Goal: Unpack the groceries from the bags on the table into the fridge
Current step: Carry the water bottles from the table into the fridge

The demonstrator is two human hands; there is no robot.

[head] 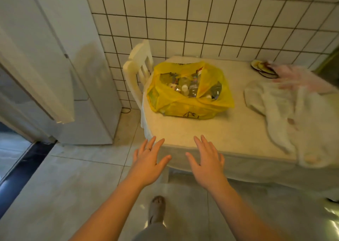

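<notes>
A yellow plastic bag (189,101) stands open on the table (211,130), with bottles and packets showing inside it. A white bag (286,116) and a pinkish bag (302,79) lie slumped on the table's right side. The white fridge (78,72) stands at the left with its door (27,79) swung open. My left hand (148,162) and my right hand (207,160) reach forward with fingers spread, just short of the table's near edge, and hold nothing.
A white plastic chair (136,70) stands between the fridge and the table, against the tiled wall. A small plate (260,66) sits at the table's far right. My foot (156,209) is on the tiled floor below.
</notes>
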